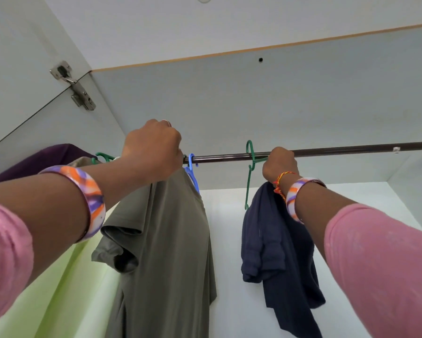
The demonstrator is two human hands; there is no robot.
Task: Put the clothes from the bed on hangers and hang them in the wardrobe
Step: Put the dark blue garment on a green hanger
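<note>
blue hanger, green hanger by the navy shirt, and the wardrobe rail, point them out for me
blue hanger [192, 159]: head view, on its hook over the rail.
green hanger [250, 152]: head view, on the hook, beside the right hand.
wardrobe rail [351, 151]: head view, on the bare stretch right of the right hand.

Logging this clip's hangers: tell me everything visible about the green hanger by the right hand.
The green hanger looks like thin plastic, with a curved hook at top and a slim arm running down to a small upturned end. Its hook sits at the dark wardrobe rod; whether it is fully seated is unclear. It hangs tilted, edge-on to the camera. The right hand is closed on it beside the rod, and the navy garment hangs bunched below it.
</note>
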